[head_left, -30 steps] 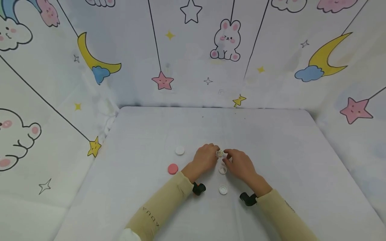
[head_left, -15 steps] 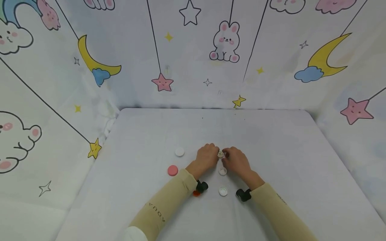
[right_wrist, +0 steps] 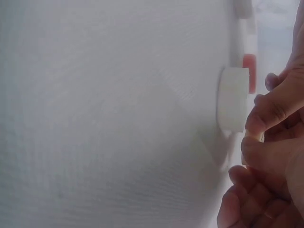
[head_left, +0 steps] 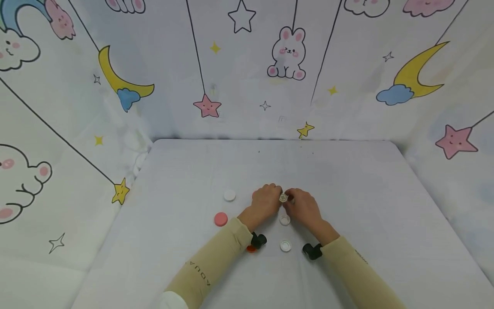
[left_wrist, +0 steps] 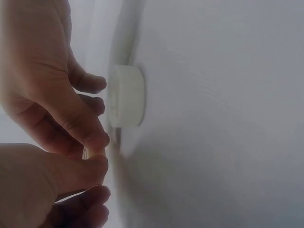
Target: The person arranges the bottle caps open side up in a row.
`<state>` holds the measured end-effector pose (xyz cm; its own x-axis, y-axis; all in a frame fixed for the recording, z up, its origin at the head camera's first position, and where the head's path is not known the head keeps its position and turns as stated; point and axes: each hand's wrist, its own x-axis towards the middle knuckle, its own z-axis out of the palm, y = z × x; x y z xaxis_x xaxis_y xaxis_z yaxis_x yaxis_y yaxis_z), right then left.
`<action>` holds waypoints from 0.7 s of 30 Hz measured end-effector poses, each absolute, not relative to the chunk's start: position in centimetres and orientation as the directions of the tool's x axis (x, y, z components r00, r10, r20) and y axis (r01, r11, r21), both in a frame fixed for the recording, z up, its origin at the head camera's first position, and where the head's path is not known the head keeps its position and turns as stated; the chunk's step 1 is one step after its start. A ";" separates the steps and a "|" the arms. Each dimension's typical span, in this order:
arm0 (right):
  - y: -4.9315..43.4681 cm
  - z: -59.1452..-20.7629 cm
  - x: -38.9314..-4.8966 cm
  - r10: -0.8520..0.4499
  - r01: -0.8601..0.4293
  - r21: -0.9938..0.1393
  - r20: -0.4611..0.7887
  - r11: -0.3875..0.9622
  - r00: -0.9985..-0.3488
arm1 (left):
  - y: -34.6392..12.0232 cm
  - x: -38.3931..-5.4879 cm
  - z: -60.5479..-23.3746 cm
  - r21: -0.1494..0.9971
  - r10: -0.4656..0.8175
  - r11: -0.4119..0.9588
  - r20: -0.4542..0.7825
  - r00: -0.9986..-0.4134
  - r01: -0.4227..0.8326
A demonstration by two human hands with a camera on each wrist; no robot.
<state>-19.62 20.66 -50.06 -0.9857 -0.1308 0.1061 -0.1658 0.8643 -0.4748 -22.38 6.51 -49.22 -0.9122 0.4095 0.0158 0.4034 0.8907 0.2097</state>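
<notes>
A small round pale cap-like piece (head_left: 283,198) is held just above the white table, with both hands on it. My left hand (head_left: 265,201) pinches its left side, and my right hand (head_left: 302,209) grips the right side between thumb and fingers. In the left wrist view, only a narrow part of the pale piece (left_wrist: 95,153) shows between the two thumbs; the fingers hide the rest. Close below the hands, a white round cap (head_left: 284,220) with a raised rim lies on the cloth, seen from the side in the right wrist view as a short white cylinder (right_wrist: 232,99).
Another rimmed white cap (head_left: 285,246) lies nearer the front. To the left are a plain white disc (head_left: 229,195) and a pink disc (head_left: 221,219). An orange disc (head_left: 251,249) is partly covered by the left wrist camera. A reddish edge (head_left: 254,195) peeks out behind the left hand.
My right hand has moved left, and its fingertips, earlier apart from the pale piece, now pinch it. The left hand has shifted slightly right and keeps its hold.
</notes>
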 end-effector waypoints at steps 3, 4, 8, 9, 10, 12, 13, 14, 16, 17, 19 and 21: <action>20.7 -49.7 -19.4 -0.126 -0.168 -0.473 0.120 0.865 -0.985 | 6.5 -22.3 -49.1 0.219 0.417 0.884 0.032 -0.908 0.414; 20.7 -49.5 -19.3 -0.125 -0.171 -0.470 0.128 0.866 -0.984 | 6.6 -22.3 -49.0 0.223 0.420 0.880 0.044 -0.906 0.419; 20.8 -49.1 -19.1 -0.121 -0.176 -0.453 0.147 0.874 -0.982 | 6.6 -22.3 -48.7 0.238 0.425 0.871 0.073 -0.902 0.430; 20.8 -49.1 -19.1 -0.119 -0.174 -0.454 0.149 0.874 -0.982 | 6.6 -22.3 -48.6 0.243 0.424 0.871 0.070 -0.903 0.427; 20.8 -49.1 -19.1 -0.118 -0.176 -0.458 0.152 0.871 -0.981 | 6.6 -22.2 -48.5 0.250 0.422 0.871 0.062 -0.904 0.424; 20.9 -49.0 -19.0 -0.120 -0.183 -0.466 0.163 0.866 -0.979 | 6.6 -22.2 -48.2 0.260 0.421 0.872 0.037 -0.906 0.416; 20.9 -49.1 -19.0 -0.121 -0.188 -0.474 0.169 0.860 -0.978 | 6.6 -22.2 -48.2 0.272 0.420 0.871 0.025 -0.907 0.410; 20.9 -49.1 -19.0 -0.123 -0.194 -0.480 0.176 0.856 -0.977 | 6.6 -22.2 -48.1 0.285 0.416 0.870 0.014 -0.909 0.402; 21.0 -49.2 -18.9 -0.126 -0.206 -0.492 0.191 0.846 -0.973 | 6.7 -22.2 -48.0 0.317 0.414 0.863 -0.001 -0.910 0.392; 21.0 -49.2 -18.9 -0.127 -0.211 -0.495 0.198 0.843 -0.972 | 6.7 -22.2 -48.0 0.337 0.411 0.859 -0.006 -0.912 0.385; 21.0 -49.2 -18.8 -0.127 -0.217 -0.501 0.208 0.838 -0.970 | 6.6 -22.2 -47.9 0.380 0.399 0.850 -0.015 -0.917 0.364; 21.0 -49.2 -18.7 -0.128 -0.224 -0.510 0.218 0.830 -0.968 | 6.6 -22.3 -48.0 0.420 0.391 0.839 -0.021 -0.920 0.347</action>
<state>-18.66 21.04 -49.21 -0.9676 -0.1276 0.2179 -0.2244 0.8301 -0.5104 -22.28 6.64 -47.96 -0.9200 0.3915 -0.0206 0.3474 0.8385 0.4198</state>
